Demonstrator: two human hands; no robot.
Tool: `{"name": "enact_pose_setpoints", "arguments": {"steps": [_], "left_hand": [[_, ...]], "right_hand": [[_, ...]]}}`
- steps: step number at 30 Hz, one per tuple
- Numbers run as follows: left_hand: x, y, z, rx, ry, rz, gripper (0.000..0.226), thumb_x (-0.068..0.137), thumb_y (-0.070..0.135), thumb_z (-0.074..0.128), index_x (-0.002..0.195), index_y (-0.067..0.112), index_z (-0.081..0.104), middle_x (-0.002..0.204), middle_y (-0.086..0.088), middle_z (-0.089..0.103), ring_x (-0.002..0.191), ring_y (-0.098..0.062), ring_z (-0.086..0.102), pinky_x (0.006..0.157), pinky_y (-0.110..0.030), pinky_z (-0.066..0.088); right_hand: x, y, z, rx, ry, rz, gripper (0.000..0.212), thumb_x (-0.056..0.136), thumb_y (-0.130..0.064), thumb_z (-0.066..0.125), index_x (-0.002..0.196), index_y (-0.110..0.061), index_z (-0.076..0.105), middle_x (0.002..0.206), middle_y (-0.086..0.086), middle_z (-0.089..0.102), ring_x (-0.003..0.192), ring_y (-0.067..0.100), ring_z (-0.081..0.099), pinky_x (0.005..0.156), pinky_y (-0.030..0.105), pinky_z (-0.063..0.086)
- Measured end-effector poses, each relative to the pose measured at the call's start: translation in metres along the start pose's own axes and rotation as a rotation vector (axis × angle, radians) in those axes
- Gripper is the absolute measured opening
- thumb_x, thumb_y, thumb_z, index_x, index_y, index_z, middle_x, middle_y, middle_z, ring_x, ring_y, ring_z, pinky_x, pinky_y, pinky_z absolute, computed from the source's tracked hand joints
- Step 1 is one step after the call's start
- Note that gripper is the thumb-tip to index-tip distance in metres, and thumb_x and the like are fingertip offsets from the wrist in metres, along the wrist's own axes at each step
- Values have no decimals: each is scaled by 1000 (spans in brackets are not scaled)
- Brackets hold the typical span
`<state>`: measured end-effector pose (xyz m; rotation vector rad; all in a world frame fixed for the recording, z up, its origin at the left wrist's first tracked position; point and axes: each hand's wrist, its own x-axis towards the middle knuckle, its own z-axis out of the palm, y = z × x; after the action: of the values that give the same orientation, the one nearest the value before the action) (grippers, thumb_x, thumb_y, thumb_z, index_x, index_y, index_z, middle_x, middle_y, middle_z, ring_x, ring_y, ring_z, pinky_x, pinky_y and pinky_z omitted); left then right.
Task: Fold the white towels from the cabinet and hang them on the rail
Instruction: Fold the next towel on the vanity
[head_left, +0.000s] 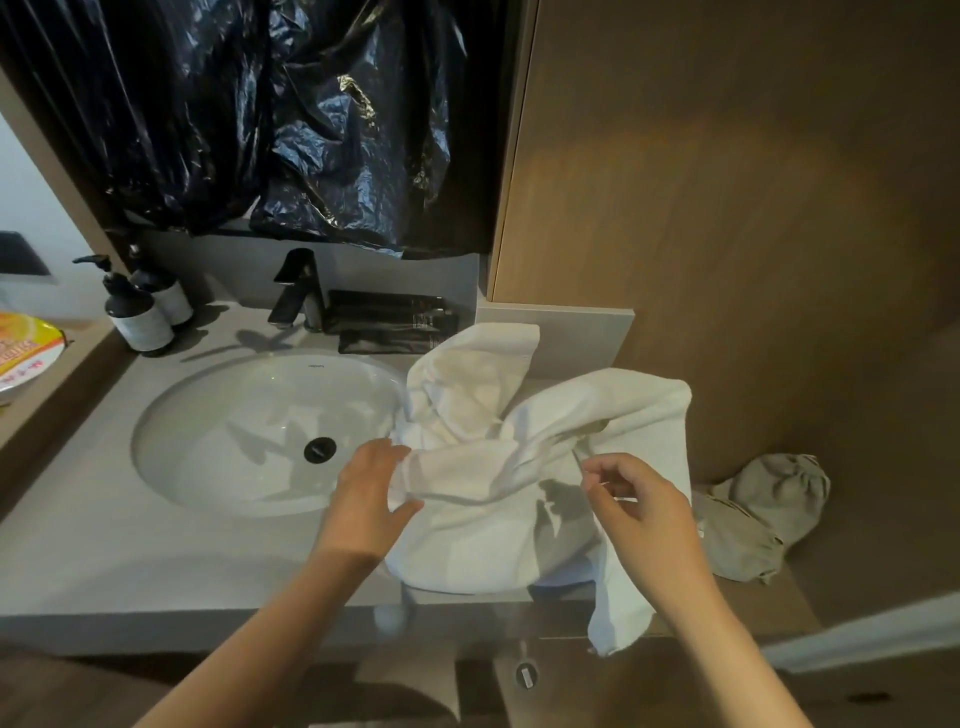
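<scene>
The left hand (371, 499) grips a fold and the right hand (641, 504) pinches an edge of the white towel (493, 467) heaped on the counter (156, 571); its hanging corner could drag it off if a grip slips.

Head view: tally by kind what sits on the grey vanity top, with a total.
Pump bottles: 2
Faucet: 1
Stack of black toiletry packs: 1
White towel heap: 1 (towels within not countable)
Total: 5
</scene>
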<state>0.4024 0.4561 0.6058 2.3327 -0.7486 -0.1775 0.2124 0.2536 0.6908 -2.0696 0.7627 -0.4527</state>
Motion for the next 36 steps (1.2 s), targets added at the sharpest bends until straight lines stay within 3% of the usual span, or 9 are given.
{"name": "enact_pose_setpoints", "arguments": {"steps": [4,9,14,17,21,24,28,31,36], "left_hand": [[6,-5,0,-47,-29,20,59,82,18,74,135,21,47,142,-1,40,121,-20,48,99,-36,46],[11,-1,-8,-118,-21,30,24,85,15,72,108,19,66,109,3,61,88,-14,61,77,-21,53],[2,3,-16,-119,-55,193,31,78,1,77,107,12,72,113,3,57,88,-9,61,81,-2,45],[-1,15,-28,-100,-41,266,20,76,4,80,95,10,77,105,1,64,81,-10,64,79,-6,46],[-3,39,-45,-107,48,354,5,82,15,76,80,11,74,80,4,66,71,-8,59,67,-23,49],[2,57,-57,-58,142,341,13,89,25,69,80,15,66,74,9,59,71,-7,53,65,-17,42],[4,83,-66,-84,172,392,11,92,26,64,85,18,63,80,18,56,82,-3,50,75,-9,37],[3,99,-70,-184,166,370,9,94,23,60,85,20,61,80,19,56,80,-4,52,68,-8,38],[3,115,-78,-276,223,314,12,95,21,56,83,21,56,76,14,55,73,-4,50,61,-10,37]], "right_hand": [[-6,3,-2,-18,-4,5,14,95,-24,59,108,-27,66,106,-15,65,93,0,60,70,2,45],[-9,4,-5,-28,11,3,14,95,-24,60,106,-28,66,104,-16,66,91,-5,60,68,1,45],[-10,4,-3,-43,9,2,14,95,-24,59,106,-27,66,105,-16,66,91,-4,60,68,1,44],[-10,1,0,-37,-1,-5,13,95,-24,59,106,-27,66,104,-14,66,92,0,61,70,1,45],[-9,-7,6,-2,-15,-37,13,93,-23,63,104,-29,66,101,-14,67,89,-2,62,72,4,48],[-8,-14,15,-1,-52,-70,18,90,-30,66,107,-35,64,105,-20,64,94,-2,61,81,13,53],[-8,-23,32,-74,-69,-158,27,87,-44,67,112,-42,59,113,-34,53,103,-9,54,85,5,46],[-4,-26,41,-135,-51,-177,34,89,-48,62,121,-37,59,120,-25,54,106,-2,55,92,8,42],[-3,-22,35,-162,-8,-211,21,95,-43,53,108,-34,66,104,-20,64,90,-5,59,79,2,44]]}}
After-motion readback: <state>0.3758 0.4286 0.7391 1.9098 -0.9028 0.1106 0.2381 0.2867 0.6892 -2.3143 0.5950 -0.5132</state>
